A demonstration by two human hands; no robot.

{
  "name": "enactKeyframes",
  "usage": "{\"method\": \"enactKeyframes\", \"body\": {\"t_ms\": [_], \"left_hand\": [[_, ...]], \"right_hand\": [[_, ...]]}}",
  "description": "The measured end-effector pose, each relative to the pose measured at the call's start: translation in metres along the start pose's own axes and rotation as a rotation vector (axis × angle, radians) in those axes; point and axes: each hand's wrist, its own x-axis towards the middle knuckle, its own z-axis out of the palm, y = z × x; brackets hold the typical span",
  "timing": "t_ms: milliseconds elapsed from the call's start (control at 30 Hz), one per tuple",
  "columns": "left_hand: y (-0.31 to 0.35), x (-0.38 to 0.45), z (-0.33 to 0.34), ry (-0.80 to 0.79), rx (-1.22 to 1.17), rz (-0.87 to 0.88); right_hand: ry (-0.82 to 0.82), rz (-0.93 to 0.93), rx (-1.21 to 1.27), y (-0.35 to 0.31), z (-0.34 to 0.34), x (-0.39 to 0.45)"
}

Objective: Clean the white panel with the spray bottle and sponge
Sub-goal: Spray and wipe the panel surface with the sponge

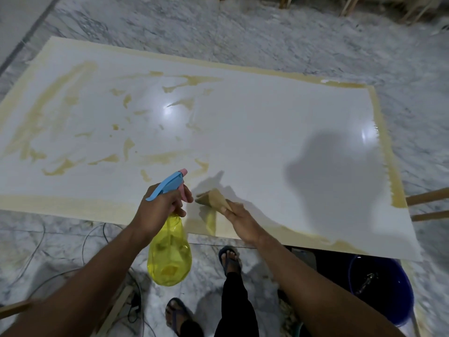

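Observation:
A large glossy white panel (255, 122) lies flat in front of me, raised above the floor, with yellowish smears over its left half and a yellowish band along its edges. My left hand (158, 210) grips the neck of a yellow spray bottle (170, 256) with a blue and pink trigger head, its nozzle pointing out over the panel's near edge. My right hand (240, 217) holds a tan sponge (211, 198), folded to a point, against the panel surface just right of the nozzle.
The floor is grey-white marble. A dark blue bucket (386, 290) stands under the panel at the lower right. Cables (97, 242) trail on the floor at the lower left. Wooden bars (427, 205) stick out at the right. My feet in sandals (229, 260) are below.

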Motion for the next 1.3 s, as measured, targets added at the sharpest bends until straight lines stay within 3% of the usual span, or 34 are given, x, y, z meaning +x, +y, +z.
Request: {"method": "enactKeyframes", "body": {"t_ms": [133, 233, 500, 767, 867, 933, 1000, 1300], "left_hand": [[0.005, 0.006, -0.005, 0.021, 0.012, -0.010], [0.008, 0.022, -0.008, 0.047, 0.013, -0.015], [0.043, 0.102, -0.014, 0.173, -0.032, 0.018], [0.064, 0.196, -0.012, 0.279, -0.051, 0.048], [0.059, 0.220, -0.011, 0.300, -0.060, 0.063], [0.054, 0.229, -0.011, 0.301, -0.065, 0.063], [0.053, 0.231, -0.012, 0.297, -0.060, 0.067], [0.049, 0.222, -0.026, 0.310, -0.025, 0.013]], "right_hand": [[0.070, 0.172, 0.469, -0.047, -0.037, 0.018], [0.104, 0.180, 0.583, -0.073, -0.065, 0.056], [0.175, 0.003, 0.152, -0.144, -0.146, 0.209], [0.377, -0.271, -0.497, -0.190, -0.221, 0.381], [0.343, -0.345, -0.650, -0.191, -0.223, 0.433], [0.233, -0.314, -0.739, -0.177, -0.209, 0.457], [0.152, -0.286, -0.860, -0.155, -0.192, 0.469], [0.174, -0.341, -1.025, -0.115, -0.148, 0.429]]}}
